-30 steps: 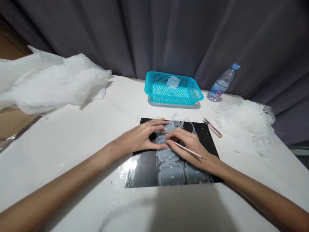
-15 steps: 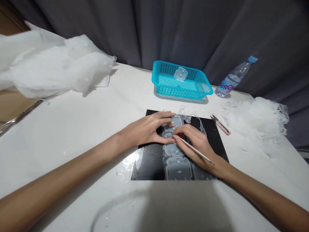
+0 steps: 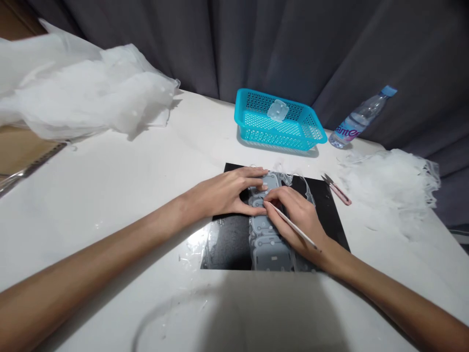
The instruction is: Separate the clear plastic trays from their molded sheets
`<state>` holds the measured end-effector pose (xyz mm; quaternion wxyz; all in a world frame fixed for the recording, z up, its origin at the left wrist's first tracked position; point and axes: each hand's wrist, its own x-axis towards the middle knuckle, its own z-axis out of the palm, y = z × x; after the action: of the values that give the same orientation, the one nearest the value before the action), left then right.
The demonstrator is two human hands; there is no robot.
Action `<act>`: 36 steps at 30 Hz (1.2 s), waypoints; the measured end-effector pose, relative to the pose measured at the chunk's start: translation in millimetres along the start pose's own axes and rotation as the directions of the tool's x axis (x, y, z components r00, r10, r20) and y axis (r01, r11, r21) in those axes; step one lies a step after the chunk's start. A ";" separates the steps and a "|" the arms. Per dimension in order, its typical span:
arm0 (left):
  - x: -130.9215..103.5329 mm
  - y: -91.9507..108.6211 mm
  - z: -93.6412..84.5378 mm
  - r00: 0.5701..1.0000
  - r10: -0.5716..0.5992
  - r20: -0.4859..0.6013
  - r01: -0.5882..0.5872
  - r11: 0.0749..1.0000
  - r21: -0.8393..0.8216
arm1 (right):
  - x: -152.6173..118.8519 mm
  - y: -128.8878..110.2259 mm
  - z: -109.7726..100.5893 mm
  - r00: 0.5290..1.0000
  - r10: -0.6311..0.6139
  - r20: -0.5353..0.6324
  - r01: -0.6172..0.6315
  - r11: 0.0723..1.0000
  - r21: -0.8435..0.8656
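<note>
A strip of translucent grey moulded pieces (image 3: 271, 253) with rounded corners lies on a black mat (image 3: 230, 247). My left hand (image 3: 234, 191) rests over the strip's far left side with its fingers spread, holding nothing. In a pinch, my right hand (image 3: 293, 215) grips a thin white stick-like tool (image 3: 294, 226); its front end is at the strip between my left thumb and fingers, and its back end slants toward my right wrist. The very tip is hidden by my fingers. Loose clear trimmings (image 3: 286, 177) curl at the strip's far end.
A blue basket (image 3: 280, 142) holding one clear piece (image 3: 278, 111) stands behind the mat. Beside it are a water bottle (image 3: 361, 120), pink-handled thread snips (image 3: 337, 190) and a pile of clear scraps (image 3: 394, 181). White plastic bags (image 3: 95, 93) lie at the back left.
The whole view has shifted slightly. Both hands keep nearly the same place on the strip, and the white tool stays in my right hand.
</note>
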<state>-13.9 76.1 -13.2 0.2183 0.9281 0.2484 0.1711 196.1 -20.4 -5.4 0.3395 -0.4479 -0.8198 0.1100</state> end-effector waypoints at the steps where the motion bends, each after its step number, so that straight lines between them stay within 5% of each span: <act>1: 0.0 -0.5 0.2 1.000 -0.002 0.000 0.002 1.000 -0.006 | 0.3 -0.8 -0.3 1.000 -0.003 -0.002 0.003 1.000 -0.006; 13: 0.5 1.6 -2.5 0.999 -0.046 0.002 0.046 0.997 -0.054 | 8.2 7.5 -23.6 0.982 0.157 0.107 -0.175 0.967 0.184; 21: -0.9 1.5 -1.0 0.999 -0.036 -0.003 0.036 0.999 0.003 | 10.1 10.6 -25.9 0.974 0.092 0.205 -0.126 0.979 0.162; 31: 0.1 -1.0 1.5 1.000 -0.004 -0.027 0.005 1.000 0.014 | -1.6 9.4 -8.4 0.988 -0.063 0.140 0.077 0.993 -0.093; 36: 0.9 -0.3 -0.1 1.000 -0.012 -0.020 0.012 1.000 0.011 | 5.5 9.5 -17.2 0.976 -0.066 0.209 0.072 0.997 -0.025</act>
<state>-13.3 76.9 -13.0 0.2118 0.9259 0.2572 0.1779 211.6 -12.7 5.3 0.2481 -0.4106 -0.8675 0.1312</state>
